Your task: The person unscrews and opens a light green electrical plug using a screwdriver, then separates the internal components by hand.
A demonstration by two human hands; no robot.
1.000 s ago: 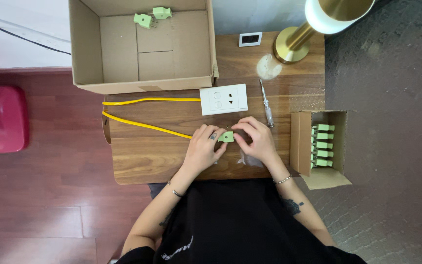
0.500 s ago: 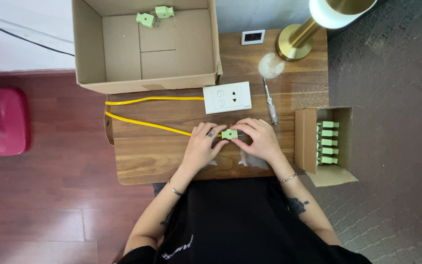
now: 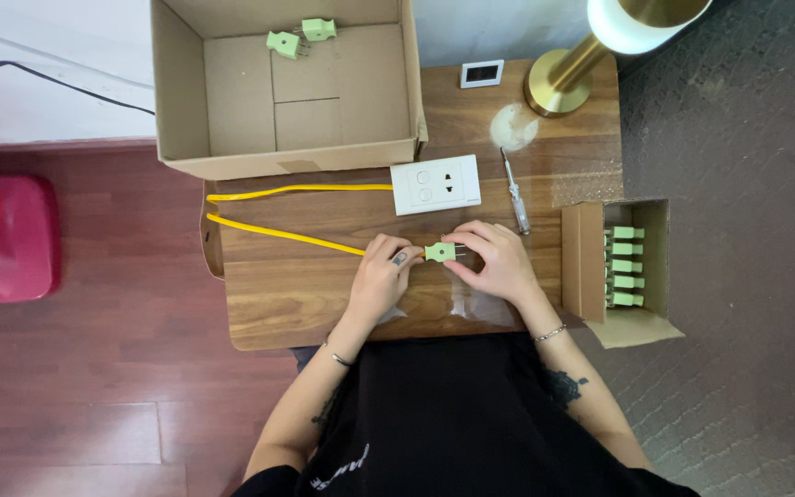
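The wooden bench (image 3: pixel 324 304) fills the middle of the frame, with the big open cardboard box (image 3: pixel 181 101) at upper left, two green plugs lying inside it. At right centre sits the small box (image 3: pixel 581 262) with a row of green plugs. The white socket plate (image 3: pixel 435 184) lies above my hands, the screwdriver (image 3: pixel 514 190) just right of it. The yellow cable (image 3: pixel 278 235) runs in from the left. Now the change: half a second ago my hands were bunched over the green plug (image 3: pixel 440 251); now it shows plainly between them at frame centre. My left hand (image 3: pixel 381 276) is curled shut around the cable end at the plug, my right hand (image 3: pixel 497 262) pinches the plug's prong side. So I judge the cable is seated in the plug.
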